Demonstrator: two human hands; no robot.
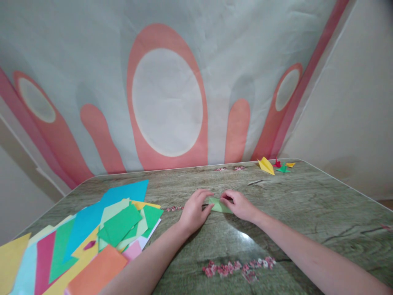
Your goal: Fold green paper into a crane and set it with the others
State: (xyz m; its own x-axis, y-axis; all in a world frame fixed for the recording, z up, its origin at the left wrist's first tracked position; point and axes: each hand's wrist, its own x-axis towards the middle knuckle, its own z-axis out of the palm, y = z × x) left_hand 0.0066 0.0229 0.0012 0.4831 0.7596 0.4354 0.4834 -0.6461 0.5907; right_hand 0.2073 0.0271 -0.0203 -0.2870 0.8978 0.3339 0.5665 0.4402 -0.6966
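Note:
A small folded piece of light green paper (219, 205) lies on the table between my hands. Its left end is held by my left hand (195, 209), with the thumb on the near side and curved fingers on the far side. At the other end, my right hand (241, 205) pinches the paper's upper right part with thumb and forefinger. The right fingers hide part of the paper.
A wood-patterned table (184, 262) with printed pink blossoms spans the view. Loose coloured paper sheets (119, 225) pile up at left. At the back right stand a yellow folded paper (266, 165) and several small folded figures (282, 168). Behind is a patterned backdrop (217, 82).

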